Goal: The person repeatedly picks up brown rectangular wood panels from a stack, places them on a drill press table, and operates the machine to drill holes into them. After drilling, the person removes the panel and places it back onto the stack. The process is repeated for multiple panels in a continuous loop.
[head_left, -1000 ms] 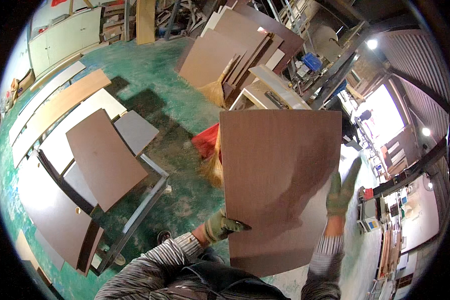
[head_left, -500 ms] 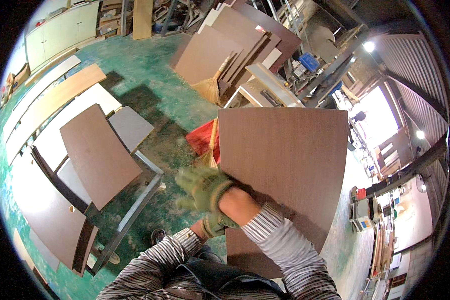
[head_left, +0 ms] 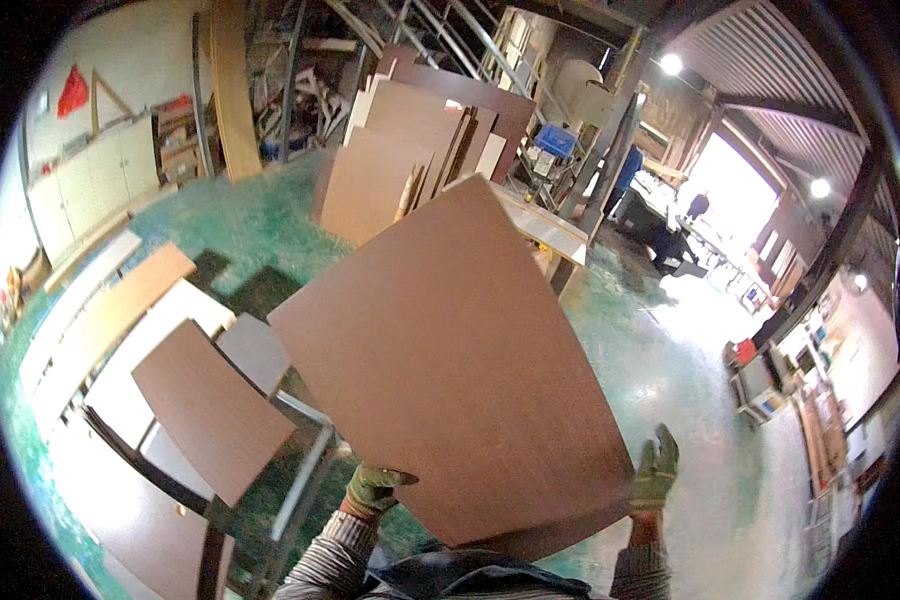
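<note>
A large brown wood-grain panel [head_left: 460, 370] is tilted in front of my body, one corner pointing away from me. My left hand [head_left: 375, 490], in a green work glove, grips the panel's near left edge with the thumb on the upper face. At the near right corner, my gloved right hand [head_left: 655, 475] stands against the edge, its fingers stretched upward and apart. Beneath the panel's near edge shows a strip of darker brown board [head_left: 560, 530]; whether it is a separate piece I cannot tell.
To the left, a smaller brown panel [head_left: 210, 405] lies over pale boards beside a metal frame [head_left: 300, 490]. Brown sheets [head_left: 375, 180] lean together at the back. A work table [head_left: 545, 225] stands beyond the panel, with a blue bin [head_left: 555, 140] behind it.
The large panel has turned and come up off its earlier position. My hands, crossed together at its left side before, are now apart at its two sides. The view has tipped upward.
</note>
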Motion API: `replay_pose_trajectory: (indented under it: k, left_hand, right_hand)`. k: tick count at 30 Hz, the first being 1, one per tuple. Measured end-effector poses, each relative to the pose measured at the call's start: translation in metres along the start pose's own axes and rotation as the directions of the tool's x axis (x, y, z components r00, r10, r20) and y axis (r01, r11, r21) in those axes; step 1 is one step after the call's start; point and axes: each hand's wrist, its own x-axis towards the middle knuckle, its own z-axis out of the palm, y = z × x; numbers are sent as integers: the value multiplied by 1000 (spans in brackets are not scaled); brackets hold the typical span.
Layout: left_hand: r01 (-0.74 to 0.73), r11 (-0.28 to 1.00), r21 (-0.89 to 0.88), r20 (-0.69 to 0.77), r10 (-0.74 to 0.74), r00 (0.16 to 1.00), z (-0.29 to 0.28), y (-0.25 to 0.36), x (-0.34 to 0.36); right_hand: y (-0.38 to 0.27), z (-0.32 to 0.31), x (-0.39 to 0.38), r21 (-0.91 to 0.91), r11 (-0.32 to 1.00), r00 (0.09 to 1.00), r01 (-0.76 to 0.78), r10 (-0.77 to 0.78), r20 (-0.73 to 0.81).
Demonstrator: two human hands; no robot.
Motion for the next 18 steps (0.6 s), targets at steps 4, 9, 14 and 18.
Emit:
replay_pose_trajectory:
  k: [4, 9, 14, 18]
  left_hand:
    - [-71, 976, 207, -157, 105, 982, -6, -2, 2]
    - [-146, 748, 647, -159, 320, 934, -6, -21, -2]
    - [-274, 791, 547, -124, 400, 908, 28, -5, 27]
    - [-385, 830, 404, -68, 446, 892, 38, 15, 67]
  right_hand:
    - [121, -17, -45, 208, 376, 421, -903, 673, 608]
    - [91, -34, -45, 385, -300, 351, -873, 160, 922]
    - [146, -18, -43, 671, -80, 661, -737, 122, 741]
    - [132, 23, 6, 511, -606, 697, -610, -102, 710]
